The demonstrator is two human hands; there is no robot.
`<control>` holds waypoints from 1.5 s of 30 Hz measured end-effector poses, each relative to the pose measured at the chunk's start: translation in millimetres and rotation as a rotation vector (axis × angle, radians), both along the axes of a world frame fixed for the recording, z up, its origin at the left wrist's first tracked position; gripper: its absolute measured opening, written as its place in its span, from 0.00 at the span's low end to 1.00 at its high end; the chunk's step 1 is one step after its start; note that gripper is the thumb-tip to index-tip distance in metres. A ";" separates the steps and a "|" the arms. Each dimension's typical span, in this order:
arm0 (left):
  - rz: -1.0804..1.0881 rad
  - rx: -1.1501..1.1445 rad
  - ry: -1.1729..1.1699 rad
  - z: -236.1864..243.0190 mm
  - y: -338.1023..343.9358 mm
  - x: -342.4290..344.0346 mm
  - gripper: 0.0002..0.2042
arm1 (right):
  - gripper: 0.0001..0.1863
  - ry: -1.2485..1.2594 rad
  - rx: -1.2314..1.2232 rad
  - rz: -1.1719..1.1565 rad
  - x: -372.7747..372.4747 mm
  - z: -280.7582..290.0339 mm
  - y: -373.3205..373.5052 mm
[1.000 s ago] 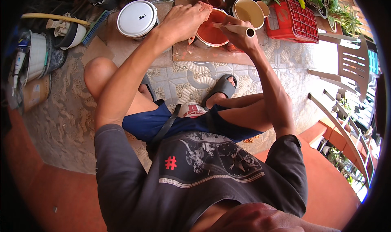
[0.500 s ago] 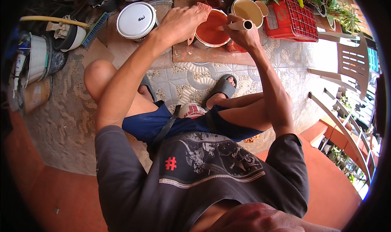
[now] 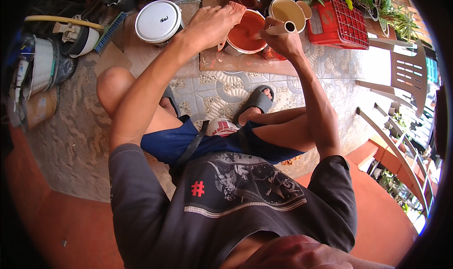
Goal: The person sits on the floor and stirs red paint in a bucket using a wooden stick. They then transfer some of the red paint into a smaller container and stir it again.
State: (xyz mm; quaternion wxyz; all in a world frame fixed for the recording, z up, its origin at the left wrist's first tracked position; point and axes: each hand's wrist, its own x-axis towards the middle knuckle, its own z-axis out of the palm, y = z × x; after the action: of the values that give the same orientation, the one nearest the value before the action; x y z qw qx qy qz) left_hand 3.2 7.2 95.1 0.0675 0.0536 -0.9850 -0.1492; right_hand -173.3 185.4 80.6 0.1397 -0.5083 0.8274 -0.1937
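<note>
My left hand (image 3: 214, 26) is closed at the left rim of a bucket of red-orange paint (image 3: 246, 33). From its fingers sticks a reddish, ridged piece (image 3: 237, 7), whose kind I cannot make out. A narrow reddish tip (image 3: 221, 46) shows below that hand, beside the bucket. On the bucket's right side, my right hand (image 3: 284, 40) grips a beige tube (image 3: 278, 29) with a dark hollow upper end. The tube slants down toward the paint; its lower end shows only in part. Against the right side of the paint bucket sits a small red container (image 3: 272, 54), partly under my right hand.
A tan-coloured pail (image 3: 287, 13) and a red crate (image 3: 336, 24) stand to the right, with plants behind. On the left are a white-lidded bucket (image 3: 158, 21), a blue-bristled broom (image 3: 110, 32) and pots. Cardboard (image 3: 250, 67) lies under the paint. A plastic chair (image 3: 408, 73) stands at far right.
The tube's upper end has shifted slightly to the right, and my right hand with it. My left hand stays nearly in place at the rim.
</note>
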 end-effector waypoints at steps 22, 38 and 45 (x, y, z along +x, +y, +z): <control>-0.013 -0.005 0.026 -5.8 -0.4 -4.0 0.16 | 0.11 -0.173 -0.113 -0.023 1.3 -7.0 -1.4; 0.002 0.022 0.010 -2.6 -1.7 -1.4 0.17 | 0.12 0.003 0.004 0.013 2.5 -2.1 0.2; -0.042 -0.035 0.071 -6.2 -1.9 -3.5 0.13 | 0.12 -0.128 -0.249 0.152 -1.9 -14.6 -0.5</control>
State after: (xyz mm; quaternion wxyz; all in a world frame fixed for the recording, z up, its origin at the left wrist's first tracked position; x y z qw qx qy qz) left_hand -0.3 5.3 88.9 0.1003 0.0265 -0.9854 -0.1352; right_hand -175.1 184.9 66.0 0.1424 -0.5694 0.7456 -0.3156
